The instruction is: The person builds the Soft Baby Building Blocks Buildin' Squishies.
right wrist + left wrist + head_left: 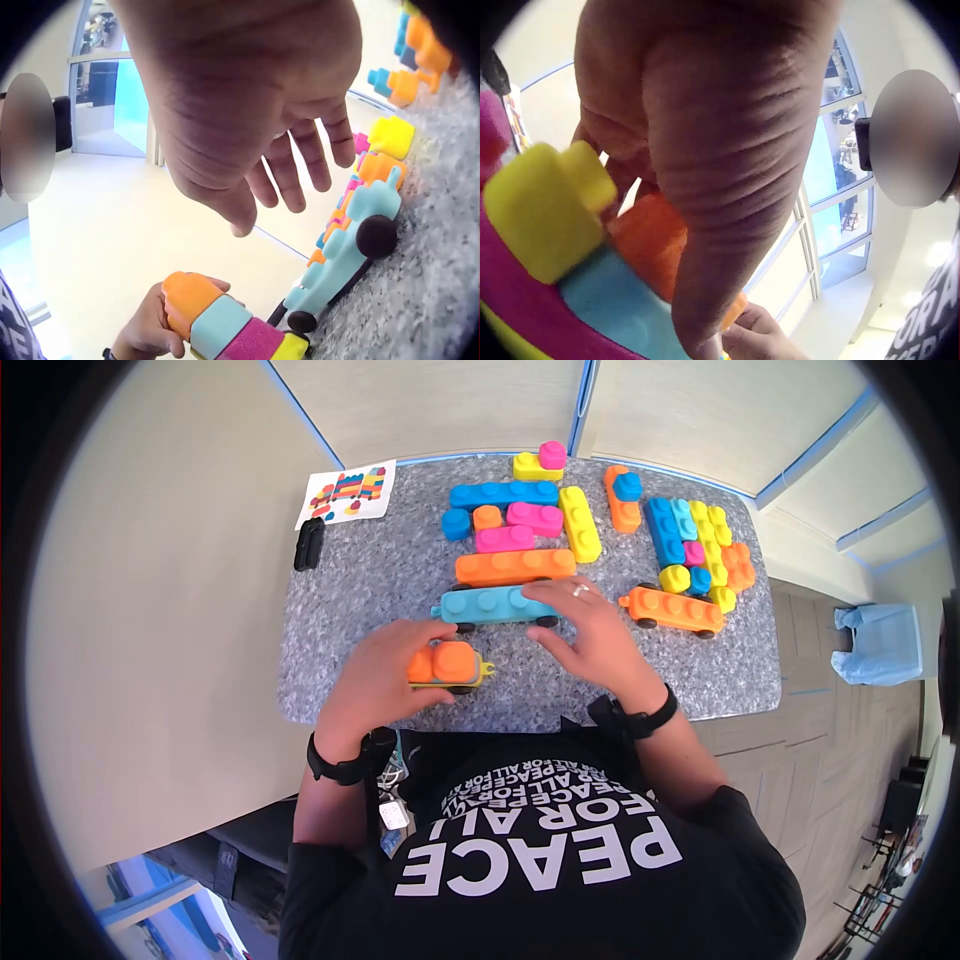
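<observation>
Near the front left of the table, my left hand [372, 672] grips a stack of toy blocks on a yellow wheeled base [484, 671]. Fingers and thumb lie around the top orange block [192, 301]. Light blue [222, 327] and magenta [253, 343] blocks sit below it in the right wrist view, and a yellow block [544, 214] shows in the left wrist view. My right hand [598, 635], fingers spread and loosely bent, hovers beside the right end of a light blue wheeled car [485, 605]. Nothing is in its grasp.
Behind the car lie an orange wheeled base [515, 566] and several loose blocks. To the right is an orange wheeled car [676, 608] by more blocks [665, 532]. A picture card [350, 495] and a black object [309, 544] occupy the back left corner.
</observation>
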{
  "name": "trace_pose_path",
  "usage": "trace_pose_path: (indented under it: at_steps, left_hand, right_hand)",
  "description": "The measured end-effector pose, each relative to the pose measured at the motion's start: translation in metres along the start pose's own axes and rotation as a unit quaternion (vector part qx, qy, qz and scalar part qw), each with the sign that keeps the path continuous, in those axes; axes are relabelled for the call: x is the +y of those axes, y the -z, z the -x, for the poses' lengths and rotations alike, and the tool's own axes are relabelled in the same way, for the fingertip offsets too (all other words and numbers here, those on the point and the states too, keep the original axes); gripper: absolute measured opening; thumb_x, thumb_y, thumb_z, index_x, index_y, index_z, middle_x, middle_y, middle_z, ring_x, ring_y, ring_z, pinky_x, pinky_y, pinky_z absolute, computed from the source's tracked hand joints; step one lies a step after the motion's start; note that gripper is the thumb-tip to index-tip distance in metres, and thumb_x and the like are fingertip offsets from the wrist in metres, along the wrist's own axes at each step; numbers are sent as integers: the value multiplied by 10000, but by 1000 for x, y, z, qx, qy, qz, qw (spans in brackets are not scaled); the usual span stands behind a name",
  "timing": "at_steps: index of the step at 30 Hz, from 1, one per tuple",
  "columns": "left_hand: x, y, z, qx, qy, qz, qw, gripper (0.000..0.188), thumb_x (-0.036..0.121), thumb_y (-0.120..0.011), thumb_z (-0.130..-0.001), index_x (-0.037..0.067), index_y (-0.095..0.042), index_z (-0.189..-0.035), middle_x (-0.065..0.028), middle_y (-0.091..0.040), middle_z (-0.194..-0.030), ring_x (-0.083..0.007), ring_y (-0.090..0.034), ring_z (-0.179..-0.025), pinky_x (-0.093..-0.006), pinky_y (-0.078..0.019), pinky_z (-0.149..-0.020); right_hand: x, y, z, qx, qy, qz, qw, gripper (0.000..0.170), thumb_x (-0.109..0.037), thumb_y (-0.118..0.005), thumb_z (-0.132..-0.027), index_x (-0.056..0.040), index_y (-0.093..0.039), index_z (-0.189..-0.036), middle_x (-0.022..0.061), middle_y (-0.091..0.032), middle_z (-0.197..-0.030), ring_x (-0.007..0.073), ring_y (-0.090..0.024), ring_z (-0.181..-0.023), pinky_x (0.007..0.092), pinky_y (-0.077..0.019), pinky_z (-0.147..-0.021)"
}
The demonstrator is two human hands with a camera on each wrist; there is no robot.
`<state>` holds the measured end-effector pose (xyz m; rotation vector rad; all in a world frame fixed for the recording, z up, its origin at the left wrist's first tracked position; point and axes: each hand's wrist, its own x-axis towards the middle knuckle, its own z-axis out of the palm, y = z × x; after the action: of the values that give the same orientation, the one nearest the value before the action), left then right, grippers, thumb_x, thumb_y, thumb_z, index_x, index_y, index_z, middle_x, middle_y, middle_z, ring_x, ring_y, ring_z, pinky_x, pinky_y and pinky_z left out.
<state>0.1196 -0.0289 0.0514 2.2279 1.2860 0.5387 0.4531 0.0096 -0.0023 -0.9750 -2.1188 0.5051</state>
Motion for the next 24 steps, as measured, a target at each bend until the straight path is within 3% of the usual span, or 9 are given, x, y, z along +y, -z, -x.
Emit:
trace_pose_path:
  at_steps: [3, 9, 15, 21, 24]
  left_hand:
    - [0, 5, 3, -9, -3, -72, 997, 736, 209, -1057, -683, 136, -779, -1361, -104, -825, -1271, -404, -770, -1173, -496, -610, -1017]
    - [-14, 11, 5, -21, 37, -107, 993, 624, 200, -1047, -707, 122, -807, -1278, -114, -837, -1189, -397, -786, -1103, -491, -624, -981]
    - [-21, 31, 0, 15, 40, -55, 998, 576, 214, -1049, -732, 105, -806, -1243, -132, -845, -1141, -408, -791, -1049, -471, -626, -956]
    - [-25, 23, -23, -1, 16, -72, 997, 552, 216, -1040, -728, 102, -805, -1214, -131, -839, -1096, -405, -792, -1023, -468, -626, -912]
    - [-19, 18, -31, -6, -6, -92, 996, 441, 272, -983, -794, 116, -792, -1160, -114, -825, -1066, -399, -786, -1015, -492, -622, -866]
  right_hand:
    - [6, -17, -14, -37, 23, 73, 996, 533, -147, -931, -906, -78, -771, -1409, 127, -793, -1371, 393, -721, -1262, 510, -560, -1102]
    - [16, -34, -7, -66, -68, 139, 986, 515, -165, -955, -853, -159, -803, -1345, 64, -750, -1392, 352, -661, -1343, 530, -518, -1159]
    - [35, -5, 23, -64, -54, 12, 996, 487, -11, -943, -808, -87, -829, -1275, 131, -753, -1354, 384, -728, -1269, 492, -586, -1098]
    - [25, 13, 41, -75, -82, -9, 994, 492, 6, -943, -784, -76, -832, -1256, 133, -762, -1339, 397, -728, -1267, 491, -590, -1096]
    - [22, 14, 42, -74, -85, -10, 994, 484, 9, -942, -794, -76, -833, -1258, 136, -760, -1345, 395, -726, -1273, 489, -589, -1098]
